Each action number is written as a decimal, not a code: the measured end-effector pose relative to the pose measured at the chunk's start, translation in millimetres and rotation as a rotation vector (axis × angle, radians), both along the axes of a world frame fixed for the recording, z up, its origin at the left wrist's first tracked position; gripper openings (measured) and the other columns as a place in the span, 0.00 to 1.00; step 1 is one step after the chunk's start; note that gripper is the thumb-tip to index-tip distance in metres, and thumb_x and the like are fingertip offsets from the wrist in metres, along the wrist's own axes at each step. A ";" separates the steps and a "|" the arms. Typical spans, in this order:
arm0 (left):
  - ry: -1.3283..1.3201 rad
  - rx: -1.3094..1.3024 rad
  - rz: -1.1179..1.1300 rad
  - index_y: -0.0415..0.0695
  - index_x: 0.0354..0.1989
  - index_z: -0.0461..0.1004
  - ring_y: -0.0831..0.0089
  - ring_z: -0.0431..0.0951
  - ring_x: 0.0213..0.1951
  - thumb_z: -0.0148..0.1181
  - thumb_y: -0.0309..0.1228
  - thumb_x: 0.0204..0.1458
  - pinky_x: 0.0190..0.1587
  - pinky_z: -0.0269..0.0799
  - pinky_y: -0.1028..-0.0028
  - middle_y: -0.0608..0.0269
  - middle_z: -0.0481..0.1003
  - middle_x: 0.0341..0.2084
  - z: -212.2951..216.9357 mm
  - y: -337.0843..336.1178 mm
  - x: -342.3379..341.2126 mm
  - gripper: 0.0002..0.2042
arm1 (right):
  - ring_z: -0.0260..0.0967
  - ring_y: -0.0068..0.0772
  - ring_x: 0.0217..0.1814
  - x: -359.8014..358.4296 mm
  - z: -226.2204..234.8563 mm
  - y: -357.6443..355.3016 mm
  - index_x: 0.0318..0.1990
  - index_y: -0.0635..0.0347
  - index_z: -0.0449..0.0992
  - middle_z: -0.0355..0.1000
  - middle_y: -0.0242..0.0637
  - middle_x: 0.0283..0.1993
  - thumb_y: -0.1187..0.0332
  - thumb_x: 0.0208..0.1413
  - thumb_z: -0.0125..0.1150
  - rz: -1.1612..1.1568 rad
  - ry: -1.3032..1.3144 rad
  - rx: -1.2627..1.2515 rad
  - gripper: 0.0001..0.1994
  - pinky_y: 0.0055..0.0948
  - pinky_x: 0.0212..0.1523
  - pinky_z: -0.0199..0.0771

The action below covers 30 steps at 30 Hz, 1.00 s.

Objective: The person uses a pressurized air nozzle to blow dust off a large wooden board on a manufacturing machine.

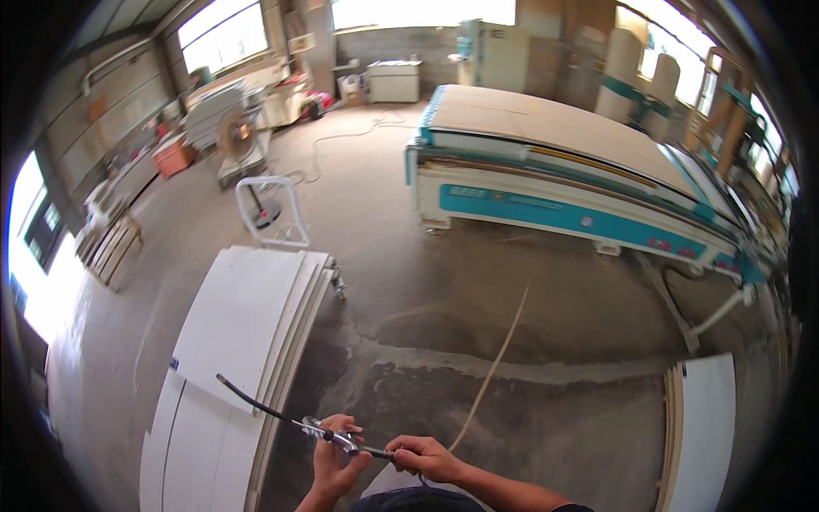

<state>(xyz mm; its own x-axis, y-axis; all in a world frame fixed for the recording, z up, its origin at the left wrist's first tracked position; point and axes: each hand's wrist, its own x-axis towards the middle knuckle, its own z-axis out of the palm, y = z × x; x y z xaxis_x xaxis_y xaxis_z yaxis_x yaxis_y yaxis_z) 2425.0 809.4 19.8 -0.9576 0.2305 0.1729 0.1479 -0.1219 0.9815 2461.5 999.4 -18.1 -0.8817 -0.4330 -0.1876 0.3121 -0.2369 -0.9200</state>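
Near the stacked flat white panels [241, 311], the left hand [331, 468] grips a silver metal air gun [345, 441], the right hand [431, 459] its dark tubular fitting [373, 450], joint completion unverifiable.

Open floor [418, 299] extends forward from the fingers of the right hand [418, 449], bounded at left by a tall stack of white panels [235, 316], at right by a narrower panel stack [706, 427], and at the far side by a long flat-bed machine [520, 162]; a thin tan strip [502, 348] crosses this space. At left, the black tube [256, 404] of the metal tool [344, 440] projects over the white panels, obstructing passage there, while a white tubular frame [264, 180] rises at their far end.
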 end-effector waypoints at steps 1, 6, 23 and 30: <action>0.073 -0.035 -0.099 0.35 0.51 0.63 0.69 0.71 0.45 0.66 0.33 0.42 0.46 0.67 0.72 0.55 0.68 0.42 8.4 -4.6 10.4 0.28 | 0.60 0.15 0.27 18.3 0.6 1.6 0.44 0.60 0.71 0.67 0.26 0.28 0.57 0.58 0.52 0.048 -0.071 -0.096 0.16 0.17 0.29 0.60; 0.062 0.074 -0.298 0.36 0.45 0.65 0.69 0.76 0.37 0.68 0.32 0.42 0.39 0.72 0.72 0.55 0.74 0.31 1.0 -51.6 83.0 0.24 | 0.60 0.17 0.26 88.8 23.9 -30.4 0.42 0.58 0.73 0.67 0.28 0.26 0.56 0.59 0.51 0.100 -0.043 -0.073 0.15 0.19 0.28 0.59; 0.479 -0.160 -0.348 0.33 0.51 0.65 0.57 0.72 0.47 0.67 0.37 0.42 0.44 0.71 0.68 0.45 0.70 0.44 59.4 -296.6 366.7 0.29 | 0.69 0.49 0.34 292.9 74.3 -291.8 0.33 0.57 0.74 0.72 0.45 0.28 0.54 0.56 0.48 0.079 0.530 0.523 0.16 0.39 0.35 0.67; -0.077 -0.096 0.484 0.30 0.47 0.66 0.72 0.72 0.22 0.58 0.34 0.51 0.21 0.67 0.79 0.50 0.75 0.31 43.0 -328.8 447.3 0.21 | 0.68 0.47 0.37 403.7 63.2 -320.3 0.37 0.58 0.70 0.70 0.43 0.30 0.57 0.57 0.49 -0.245 0.953 0.423 0.13 0.38 0.36 0.66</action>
